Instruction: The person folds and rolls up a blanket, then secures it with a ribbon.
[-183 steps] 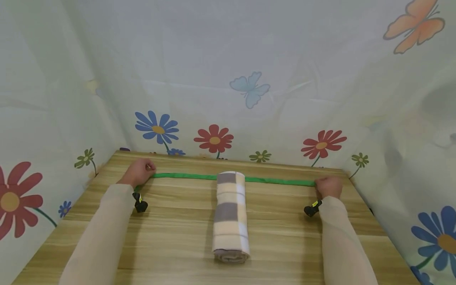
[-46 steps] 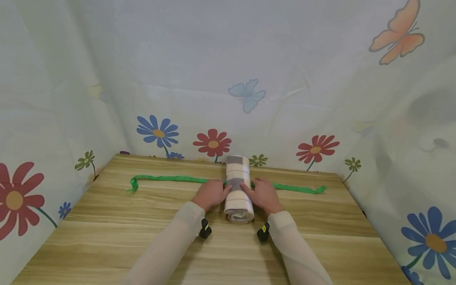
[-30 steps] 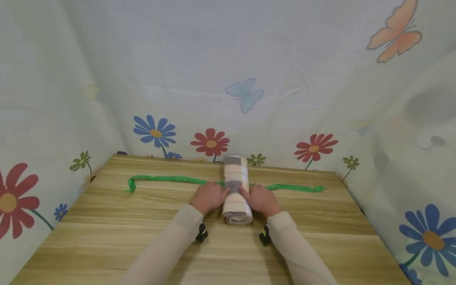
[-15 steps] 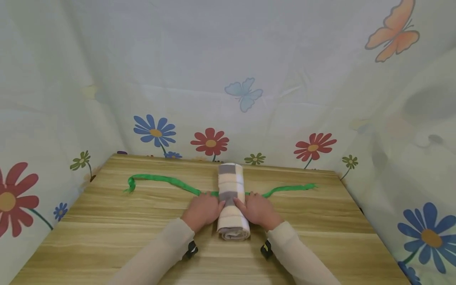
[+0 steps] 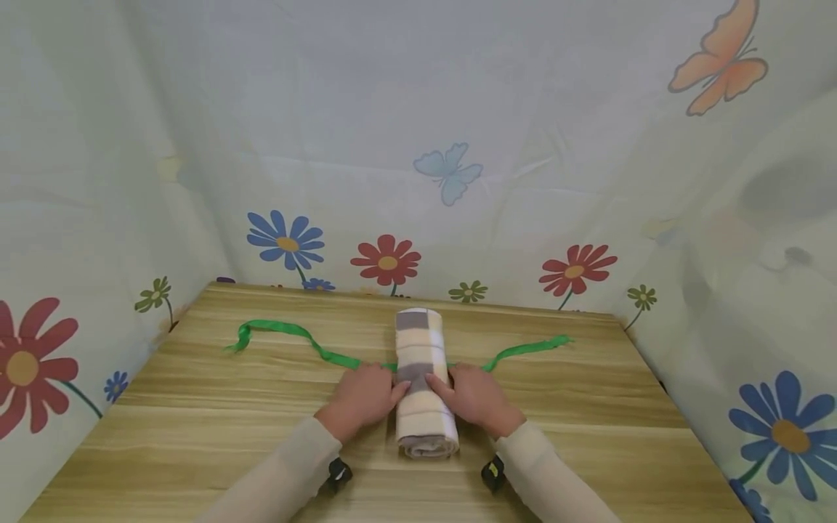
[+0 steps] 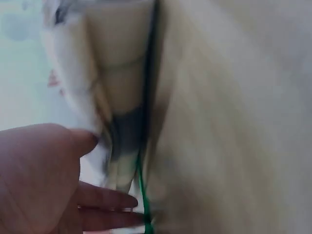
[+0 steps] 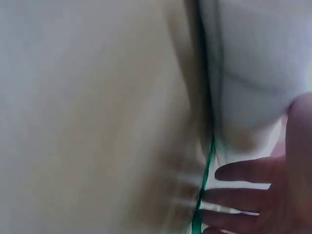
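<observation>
A rolled-up checked cloth (image 5: 419, 341) in white, cream and grey lies lengthwise on the wooden table, its spiral end toward me. My left hand (image 5: 363, 398) holds its left side, with the thumb on top. From the right, my right hand (image 5: 480, 398) holds it the same way. A green ribbon (image 5: 281, 326) runs crosswise under the roll, both ends lying loose and bent. In the left wrist view, fingertips of the left hand (image 6: 44, 180) reach the ribbon (image 6: 142, 190) beside the roll. Fingers of the right hand (image 7: 292, 185) are likewise at the ribbon (image 7: 208, 163) in the right wrist view.
The wooden table (image 5: 196, 407) has a pale curtain (image 5: 314, 109) printed with flowers and butterflies at its back and sides. A small black device (image 5: 338, 474) sits at the left wrist and another black device (image 5: 493, 473) at the right.
The hands first held the ribbon's ends apart, then took hold of the roll farther back. Since then they have drawn it toward me, and the ribbon's middle has come along, bending its two sides.
</observation>
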The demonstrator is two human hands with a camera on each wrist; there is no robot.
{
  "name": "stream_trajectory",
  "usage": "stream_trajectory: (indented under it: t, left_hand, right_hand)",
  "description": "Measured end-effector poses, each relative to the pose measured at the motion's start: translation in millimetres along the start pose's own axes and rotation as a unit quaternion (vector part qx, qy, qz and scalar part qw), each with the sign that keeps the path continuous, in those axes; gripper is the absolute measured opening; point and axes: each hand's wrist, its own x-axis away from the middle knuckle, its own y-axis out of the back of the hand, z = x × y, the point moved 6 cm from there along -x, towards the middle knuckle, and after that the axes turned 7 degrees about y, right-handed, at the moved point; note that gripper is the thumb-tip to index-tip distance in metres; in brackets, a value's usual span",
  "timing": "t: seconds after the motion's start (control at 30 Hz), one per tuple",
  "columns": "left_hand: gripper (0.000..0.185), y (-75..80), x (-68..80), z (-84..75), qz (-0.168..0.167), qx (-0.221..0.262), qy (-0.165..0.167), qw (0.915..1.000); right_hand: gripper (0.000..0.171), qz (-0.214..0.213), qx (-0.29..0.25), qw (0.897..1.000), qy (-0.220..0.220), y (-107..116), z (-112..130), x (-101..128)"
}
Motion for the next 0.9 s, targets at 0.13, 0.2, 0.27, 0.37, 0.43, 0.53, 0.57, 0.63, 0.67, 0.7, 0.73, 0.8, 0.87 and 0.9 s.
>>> stream_trajectory:
  t: [0.13, 0.2, 0.27, 0.37, 0.43, 0.53, 0.57, 0.63, 0.67, 0.7, 0.73, 0.8, 0.87, 0.9]
  left_hand:
    - [0.039, 12.6, -9.9, 10.6, -0.031, 0.045, -0.035, 0.9979]
    - [0.027, 19.4, -17.1, 15.7, -0.048, 0.043, -0.058, 0.9962]
    - [0.019, 23.0, -25.4, 23.1, -0.060, 0.036, -0.070, 0.9951]
    - [0.019, 17.4, -38.4, 40.2, -0.050, 0.022, -0.062, 0.9966]
    - [0.019, 9.2, -45.7, 53.1, -0.034, 0.023, -0.050, 0.9979]
    - [0.020, -1.3, -51.6, 67.6, -0.010, 0.035, -0.052, 0.9980]
    - [0.021, -3.5, -52.7, 70.8, -0.005, 0.042, -0.057, 0.9975]
    - [0.026, -4.2, -53.0, 75.1, 0.005, 0.068, -0.069, 0.9952]
    - [0.028, -3.7, -52.7, 76.5, 0.011, 0.083, -0.077, 0.9935]
    - [0.028, -3.2, -52.6, 77.6, 0.017, 0.098, -0.083, 0.9916]
    - [0.027, -2.3, -52.2, 78.4, 0.022, 0.111, -0.088, 0.9897]
    - [0.025, -0.2, -51.4, 79.8, 0.032, 0.133, -0.095, 0.9860]
    - [0.023, 0.6, -51.1, 81.6, 0.044, 0.147, -0.094, 0.9836]
    - [0.022, 0.9, -51.1, 82.6, 0.047, 0.150, -0.093, 0.9832]
  right_hand:
    - [0.048, -0.051, -0.051, 0.997, 0.002, 12, -20, -6]
    - [0.041, -0.076, -0.047, 0.996, 0.007, 21, -32, -9]
    - [0.034, -0.081, -0.058, 0.995, 0.007, 27, -45, -12]
    - [0.025, -0.059, -0.066, 0.996, 0.007, 31, -61, -17]
    - [0.023, -0.030, -0.073, 0.997, 0.013, 30, -70, -19]
    - [0.027, 0.015, -0.072, 0.997, 0.029, 26, -80, -24]
    - [0.029, 0.028, -0.073, 0.996, 0.033, 25, -82, -25]
    - [0.030, 0.051, -0.072, 0.995, 0.039, 24, -86, -27]
    - [0.029, 0.061, -0.074, 0.995, 0.037, 24, -88, -27]
    - [0.027, 0.070, -0.076, 0.994, 0.036, 25, -89, -28]
    - [0.024, 0.080, -0.080, 0.993, 0.030, 25, -91, -28]
    - [0.017, 0.098, -0.096, 0.990, 0.022, 27, -93, -28]
    - [0.012, 0.111, -0.105, 0.988, 0.021, 28, -94, -28]
    - [0.010, 0.117, -0.107, 0.987, 0.022, 28, -95, -29]
